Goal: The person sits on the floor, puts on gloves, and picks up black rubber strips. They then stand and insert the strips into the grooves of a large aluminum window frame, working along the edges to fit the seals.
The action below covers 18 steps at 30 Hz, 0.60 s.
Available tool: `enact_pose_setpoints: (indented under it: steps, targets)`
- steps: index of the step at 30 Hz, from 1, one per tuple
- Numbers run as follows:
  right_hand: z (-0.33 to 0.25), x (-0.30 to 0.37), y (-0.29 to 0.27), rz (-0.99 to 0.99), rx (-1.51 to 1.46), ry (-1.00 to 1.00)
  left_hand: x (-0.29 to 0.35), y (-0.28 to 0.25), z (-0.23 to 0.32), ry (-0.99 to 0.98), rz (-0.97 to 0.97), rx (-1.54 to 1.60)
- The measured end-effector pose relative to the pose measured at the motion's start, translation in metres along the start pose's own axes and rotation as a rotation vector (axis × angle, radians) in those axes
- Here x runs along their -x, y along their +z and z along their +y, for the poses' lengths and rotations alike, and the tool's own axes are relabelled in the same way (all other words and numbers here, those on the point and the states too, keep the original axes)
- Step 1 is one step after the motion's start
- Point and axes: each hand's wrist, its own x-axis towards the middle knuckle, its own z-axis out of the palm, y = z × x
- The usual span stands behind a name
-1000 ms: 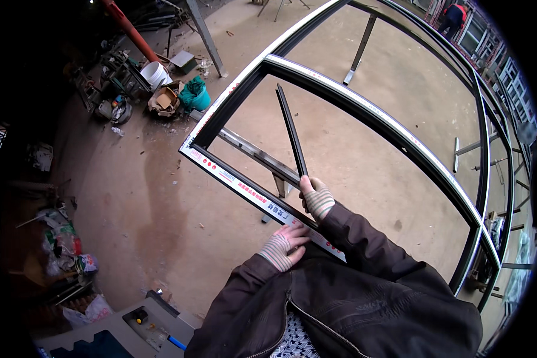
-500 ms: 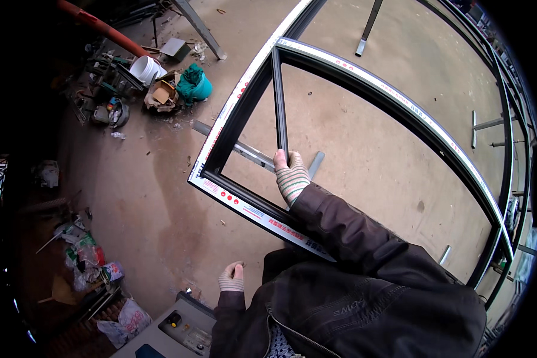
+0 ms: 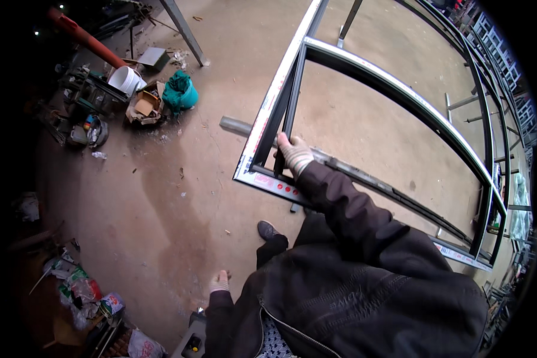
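A large window-like frame (image 3: pixel 364 56) with black inner faces and printed white film on its rim spans the middle and right. My right hand (image 3: pixel 293 154), in a striped glove with bare fingertips, is closed around a thin black strip (image 3: pixel 294 95) near its lower end. That strip runs from the frame's upper left corner down inside the left rail, at a slight angle to it. The strip's low end is partly behind my hand. Low by my side, my left hand (image 3: pixel 219 281) shows fingers a little apart, with nothing visible in it.
A grey metal bar (image 3: pixel 235 126) passes beneath the frame. At the upper left are a white bucket (image 3: pixel 125 80), a cardboard box (image 3: pixel 146 104) and a teal bin (image 3: pixel 187 95). Plastic bags (image 3: pixel 85 292) lie lower left. My shoe (image 3: pixel 268 230) is on the floor. More frames stand far right.
My right hand has brought the strip's lower end closer to the frame's left rail. The view has shifted, my shoe has come into sight, and my left hand sits slightly lower.
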Motion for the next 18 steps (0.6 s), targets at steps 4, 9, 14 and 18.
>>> enact_pose_setpoints:
  steps: [4, 9, 14, 18]
  targets:
    - [-0.018, 0.001, 0.008, -0.042, -0.034, 0.010, -0.028, -0.059, 0.025, -0.016, 0.011, -0.055]
    - [-0.037, 0.014, 0.016, -0.150, -0.203, 0.062, -0.049, -0.082, 0.041, -0.096, -0.021, -0.030]
    - [-0.043, 0.012, 0.023, -0.117, -0.107, 0.075, -0.069, -0.060, 0.071, -0.099, -0.155, -0.152]
    - [-0.041, 0.015, 0.024, -0.147, -0.117, 0.081, -0.104, -0.058, 0.100, -0.006, -0.145, -0.157]
